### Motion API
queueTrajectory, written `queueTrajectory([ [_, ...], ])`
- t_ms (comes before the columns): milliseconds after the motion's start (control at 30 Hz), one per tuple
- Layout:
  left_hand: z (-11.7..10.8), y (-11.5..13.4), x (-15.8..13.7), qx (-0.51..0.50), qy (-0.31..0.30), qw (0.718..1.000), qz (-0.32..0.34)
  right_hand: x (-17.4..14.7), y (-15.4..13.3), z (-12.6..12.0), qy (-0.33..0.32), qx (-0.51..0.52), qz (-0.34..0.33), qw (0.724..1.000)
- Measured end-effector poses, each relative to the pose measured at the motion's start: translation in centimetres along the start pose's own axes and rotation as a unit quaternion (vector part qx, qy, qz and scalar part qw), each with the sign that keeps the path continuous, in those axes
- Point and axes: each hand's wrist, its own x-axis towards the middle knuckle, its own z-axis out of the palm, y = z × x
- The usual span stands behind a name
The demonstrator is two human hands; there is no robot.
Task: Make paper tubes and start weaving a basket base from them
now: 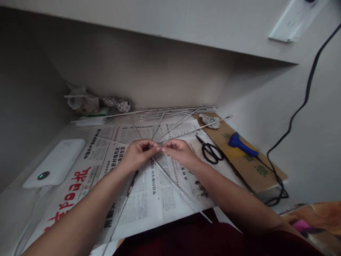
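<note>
Several thin rolled-paper sticks (183, 192) radiate from a crossing point over a newspaper (145, 208). My left hand (140, 153) is closed at that crossing, thumb and index finger pinched on a paper stick. Close beside it, my right hand (179, 151) pinches at the same spot, and the two hands' fingertips nearly touch. My fingers hide most of the crossing, so how the sticks join there cannot be made out. One paper stick (119, 215) runs down toward my body under my left forearm.
Black-handled scissors (211, 152) lie right of my hands. A blue glue gun (241, 145) rests on cardboard (255, 174), its black cord (306, 96) hanging at right. A white power bank (60, 160) lies left. Behind are a paper-stick bundle (178, 113) and a plastic bag (82, 101).
</note>
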Motion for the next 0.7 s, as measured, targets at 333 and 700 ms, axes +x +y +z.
queueTrajectory([
  [333, -0.18, -0.72, 0.35, 0.007, 0.005, 1.0, 0.006, 0.18, -0.48, 0.05, 0.001, 0.017, 0.025, 1.0],
  [700, -0.34, -0.9, 0.39, -0.003, -0.005, 1.0, 0.014, 0.05, -0.15, 0.63, 0.019, 0.004, -0.006, 1.0],
])
